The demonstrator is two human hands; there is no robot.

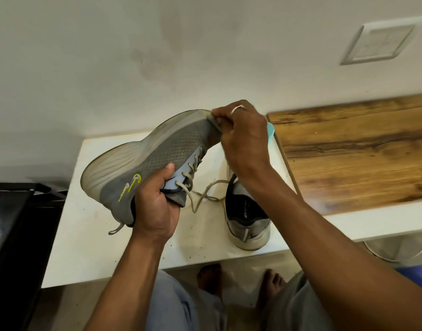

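Left hand (155,204) grips the grey shoe (157,149) at its laces and right hand (243,137) pinches its toe, holding it tilted above the white table (85,247), where a second shoe (250,225) stands partly hidden by the right forearm, just beside a wooden desk (360,151).

Silver ring (238,108) on right hand (243,142), bare forearms (324,223), pale grey trousers (181,306), bare feet (208,278).

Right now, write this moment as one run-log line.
left hand: grips grey shoe | right hand: pinches its toe | second shoe: stands on white table
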